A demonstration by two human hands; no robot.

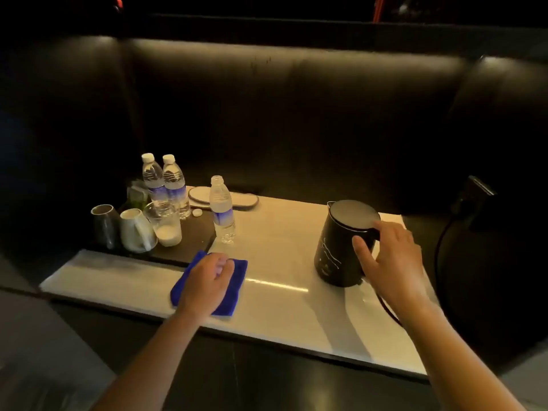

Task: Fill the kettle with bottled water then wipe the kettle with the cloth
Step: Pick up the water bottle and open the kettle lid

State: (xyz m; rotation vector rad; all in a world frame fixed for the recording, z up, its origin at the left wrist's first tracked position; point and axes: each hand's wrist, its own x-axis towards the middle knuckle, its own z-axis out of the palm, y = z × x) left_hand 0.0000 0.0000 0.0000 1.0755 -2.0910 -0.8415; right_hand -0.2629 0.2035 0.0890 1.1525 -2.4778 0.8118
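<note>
While the left hand (207, 281) bunches the blue cloth (234, 295), the right hand (388, 256) grips the kettle (338, 250) handle; a hard wipe risks tipping it and spilling.

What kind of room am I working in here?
Probably a hotel room or lounge: sealed complimentary-style plastic water bottles beside upturned cups on a black tray, a black electric kettle, dark padded seating behind.

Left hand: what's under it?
The blue cloth, lying flat on the white countertop, sits under the left hand. The cloth's middle is covered by the hand.
</note>
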